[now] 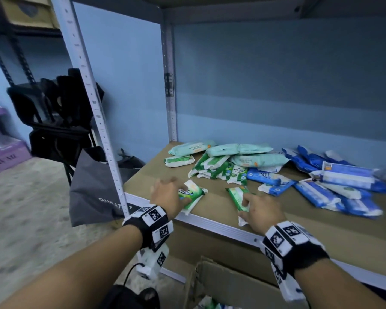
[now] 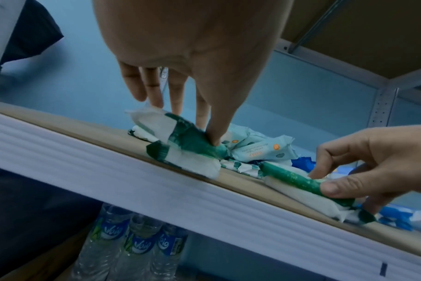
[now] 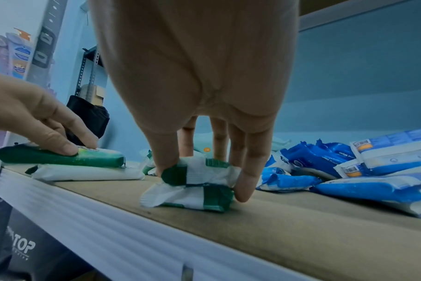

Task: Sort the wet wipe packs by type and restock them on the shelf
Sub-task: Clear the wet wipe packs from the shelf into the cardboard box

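Observation:
Two green-and-white wipe packs lie near the front of the brown shelf board (image 1: 147,175). My left hand (image 1: 177,191) pinches the left green pack (image 1: 193,194) between thumb and fingers; in the right wrist view this left pack (image 3: 60,157) lies on top of a white pack (image 3: 89,174). My right hand (image 1: 247,204) grips the other green pack (image 1: 237,194), thumb on one side and fingers on the other, as the right wrist view shows for the hand (image 3: 204,169) and pack (image 3: 197,182). Behind lie loose heaps of green packs (image 1: 216,168), pale mint packs (image 1: 243,152) and blue packs (image 1: 334,186).
The shelf's white front rail (image 1: 210,221) runs under both wrists, with a steel upright (image 1: 94,108) at the left corner. A grey bag (image 1: 91,188) hangs by it; black chairs (image 1: 54,108) stand beyond. An open carton (image 1: 232,284) and water bottles (image 2: 137,245) sit below.

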A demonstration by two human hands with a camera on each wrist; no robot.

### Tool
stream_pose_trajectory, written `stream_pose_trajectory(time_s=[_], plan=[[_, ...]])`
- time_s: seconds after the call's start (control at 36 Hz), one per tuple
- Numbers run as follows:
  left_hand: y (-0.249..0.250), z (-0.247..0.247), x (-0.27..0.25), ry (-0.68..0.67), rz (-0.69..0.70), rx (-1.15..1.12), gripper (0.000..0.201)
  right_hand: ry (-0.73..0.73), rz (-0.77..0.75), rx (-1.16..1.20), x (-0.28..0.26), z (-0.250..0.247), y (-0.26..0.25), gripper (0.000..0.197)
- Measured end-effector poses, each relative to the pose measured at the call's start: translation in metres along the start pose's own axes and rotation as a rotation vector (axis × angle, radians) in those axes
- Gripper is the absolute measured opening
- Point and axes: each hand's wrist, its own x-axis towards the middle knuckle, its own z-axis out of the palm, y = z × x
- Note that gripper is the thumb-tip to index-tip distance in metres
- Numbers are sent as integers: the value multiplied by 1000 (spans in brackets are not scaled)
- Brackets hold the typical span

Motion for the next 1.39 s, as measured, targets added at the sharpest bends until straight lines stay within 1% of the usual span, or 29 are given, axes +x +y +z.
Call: stream_pose_trajectory(time_s=[0.08, 0.14, 0.28, 0.36, 0.44, 0.53, 0.64, 0.72, 0.83, 0.89, 0.97, 1.03, 1.11, 1.19, 1.25, 1.33, 1.39], plan=[[2, 0, 0, -62, -45, -102, 42, 10, 1, 12, 0, 1, 1, 24], [4, -1, 0, -95, -62, -111, 50, 7, 6, 22, 0, 4, 1, 24], [12, 0, 4, -54, -125, -174, 58, 3, 17, 6, 3, 8, 0, 23], [20, 4, 6, -64, -131, -180, 62, 3, 23, -9, 5, 11, 1, 23], [28, 7, 7, -93, -127, -126, 58, -5, 29, -19, 7, 12, 1, 23], [30, 6, 10, -111, -161, -86, 54, -15, 39, -22, 9, 13, 2, 24], [30, 2, 12, -197, -195, -40, 54, -33, 63, -22, 13, 13, 1, 25], [30, 1, 14, -233, -186, 21, 55, -49, 72, -37, 18, 14, -2, 26], [30, -3, 20, -281, -170, 58, 55, -60, 106, -73, 22, 17, -8, 13], [31, -5, 21, -296, -168, 70, 51, -79, 137, -98, 24, 18, -10, 23], [32, -4, 21, -287, -177, 78, 44, -93, 166, -112, 27, 17, -12, 27], [33, -2, 19, -273, -184, 83, 45, -98, 188, -101, 27, 17, -12, 32], [35, -1, 16, -264, -189, 97, 52, -95, 220, -72, 26, 20, -13, 44], [35, 0, 15, -257, -181, 110, 56, -122, 230, -97, 26, 22, -14, 50], [35, -1, 14, -253, -173, 119, 54, -140, 234, -117, 23, 22, -16, 57], [34, -1, 14, -259, -173, 140, 47, -128, 241, -135, 15, 23, -18, 70], [34, 0, 15, -257, -174, 143, 46, -119, 245, -137, 10, 26, -18, 73]])
